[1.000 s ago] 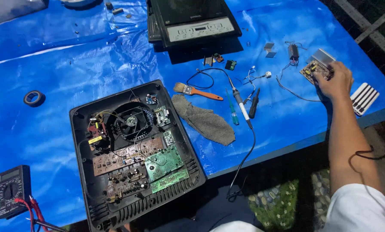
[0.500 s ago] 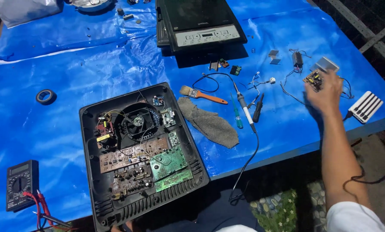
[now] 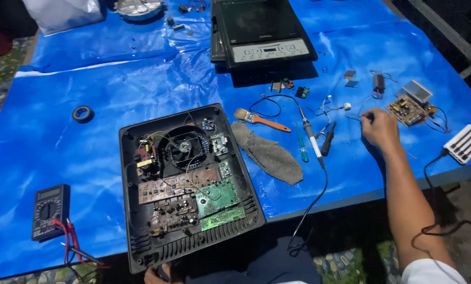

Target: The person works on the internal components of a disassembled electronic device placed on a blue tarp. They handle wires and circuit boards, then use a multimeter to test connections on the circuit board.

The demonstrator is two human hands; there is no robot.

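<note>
My right hand [image 3: 381, 129] rests on the blue tarp [image 3: 114, 79] with its fingers curled, and the fingertips pinch a thin wire [image 3: 354, 117]. A small brown circuit board [image 3: 408, 109] with a metal heat sink lies just right of that hand. Only a few fingers of my left hand [image 3: 156, 274] show at the bottom edge, gripping the near rim of an opened black induction cooker base [image 3: 188, 184]. The base holds a fan and green and brown circuit boards. The rest of the left hand is hidden under it.
A soldering iron [image 3: 312, 138], a green screwdriver [image 3: 302, 147], a black tool [image 3: 328, 140], a grey rag [image 3: 269, 153] and an orange-handled brush [image 3: 261, 120] lie between the hands. A closed black cooker [image 3: 262, 31] sits at the back. A multimeter [image 3: 48, 210] and tape roll [image 3: 82, 113] lie left, a white ribbed part [image 3: 466, 143] right.
My right hand has left the small circuit board and drawn back to the left, onto the thin wire. The view has shifted, so everything sits more to the right and lower.
</note>
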